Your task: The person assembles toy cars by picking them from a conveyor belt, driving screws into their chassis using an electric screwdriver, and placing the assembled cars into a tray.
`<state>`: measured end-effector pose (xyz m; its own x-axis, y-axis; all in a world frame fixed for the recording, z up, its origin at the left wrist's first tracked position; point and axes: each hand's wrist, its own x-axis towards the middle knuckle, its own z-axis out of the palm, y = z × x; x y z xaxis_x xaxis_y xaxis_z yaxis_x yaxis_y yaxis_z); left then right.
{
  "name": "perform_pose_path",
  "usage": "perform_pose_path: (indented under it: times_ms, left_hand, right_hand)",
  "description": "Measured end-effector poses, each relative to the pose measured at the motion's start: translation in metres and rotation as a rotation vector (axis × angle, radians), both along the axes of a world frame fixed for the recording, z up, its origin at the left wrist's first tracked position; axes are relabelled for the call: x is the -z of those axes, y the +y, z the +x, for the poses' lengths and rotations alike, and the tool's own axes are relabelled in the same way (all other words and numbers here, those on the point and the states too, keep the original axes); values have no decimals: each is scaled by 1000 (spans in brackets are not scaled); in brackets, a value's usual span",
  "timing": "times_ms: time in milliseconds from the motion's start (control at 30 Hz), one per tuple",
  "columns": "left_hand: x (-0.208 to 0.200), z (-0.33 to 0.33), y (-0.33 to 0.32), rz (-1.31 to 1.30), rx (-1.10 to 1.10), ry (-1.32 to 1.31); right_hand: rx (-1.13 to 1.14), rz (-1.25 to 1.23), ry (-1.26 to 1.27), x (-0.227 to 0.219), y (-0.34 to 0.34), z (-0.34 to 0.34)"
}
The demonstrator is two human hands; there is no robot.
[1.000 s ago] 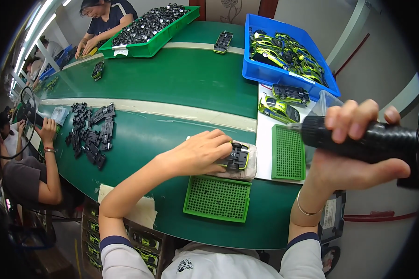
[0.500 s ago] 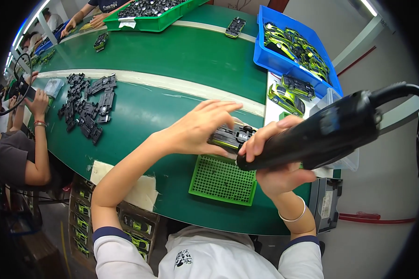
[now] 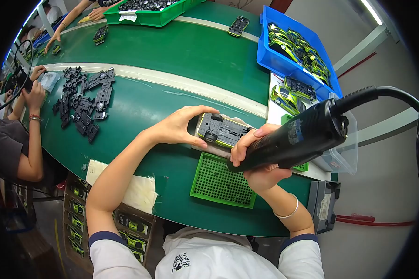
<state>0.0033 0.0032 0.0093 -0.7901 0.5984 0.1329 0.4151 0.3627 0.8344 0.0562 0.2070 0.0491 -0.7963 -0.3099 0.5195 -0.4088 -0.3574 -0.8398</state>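
A toy car (image 3: 224, 132) lies upside down on a pale pad just beyond the green perforated tray (image 3: 222, 180), its black underside and wheels facing up. My left hand (image 3: 184, 126) grips its left end, thumb on the near side and fingers on the far side. My right hand (image 3: 265, 160) is wrapped round a thick black electric screwdriver (image 3: 298, 137), held slanting over the car's right end. The screwdriver's tip and the right part of the car are hidden behind the hand and the tool body.
Black chassis plates (image 3: 84, 104) lie heaped to the left. A blue bin (image 3: 265, 51) of yellow-green toy cars stands at the far right, a green crate (image 3: 160, 17) of small parts at the back. Co-workers sit at left; a screwdriver cord (image 3: 395, 90) arcs at right.
My left hand has closed on the car's left end, and the car sits further left, more of its underside showing. My right hand and the screwdriver have shifted slightly left and down.
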Motion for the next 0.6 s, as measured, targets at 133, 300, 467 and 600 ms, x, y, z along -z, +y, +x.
perform_pose_path:
  times_ms: [133,300,467,600]
  left_hand:
    - [2,-5,-2,18,22,44]
    - [6,-8,-4,180,66,-18]
    - [2,-7,-3,139,74,50]
    - [-2,-2,-5,71,46,83]
  right_hand:
    - [5,4,9,-2,-2,-1]
    - [48,-16,4,-18,-2,0]
    - [-17,-154,181,-57,-15,-26]
    - [-4,-5,17,-66,-44,-40]
